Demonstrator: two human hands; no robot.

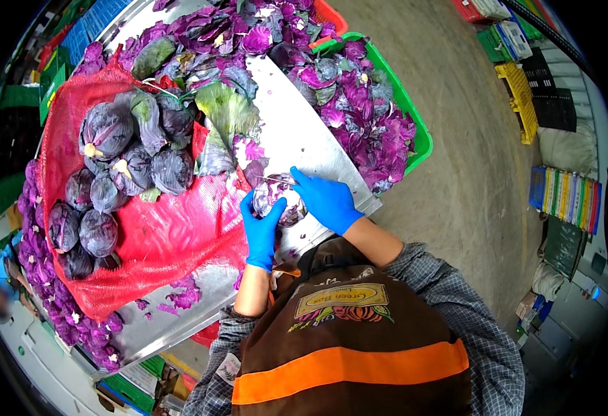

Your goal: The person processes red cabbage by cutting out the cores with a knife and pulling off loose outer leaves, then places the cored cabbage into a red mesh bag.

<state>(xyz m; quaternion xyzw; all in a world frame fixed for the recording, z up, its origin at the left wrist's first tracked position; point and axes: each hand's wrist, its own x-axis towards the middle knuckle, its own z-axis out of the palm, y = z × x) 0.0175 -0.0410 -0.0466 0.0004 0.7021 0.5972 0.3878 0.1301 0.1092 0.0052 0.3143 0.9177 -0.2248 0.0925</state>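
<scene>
My left hand [262, 232], in a blue glove, grips a purple cabbage [268, 195] from the near left side. The cabbage shows pale, white-streaked patches and rests by the edge of a metal table [304, 132]. My right hand [327, 202], also blue-gloved, is closed on a knife; its handle is hidden in the fingers. The thin knife blade [277, 181] lies across the cabbage's far side. Just left of it, a red mesh sack [179, 222] is spread under several whole purple cabbages [113, 132].
Loose purple leaves [213, 31] heap along the table's far side. A green crate [422, 142] full of leaves stands beyond the right edge, near a red crate [331, 15]. Trimmed cabbages [37, 263] line the left edge. Another person [2, 270] is at far left.
</scene>
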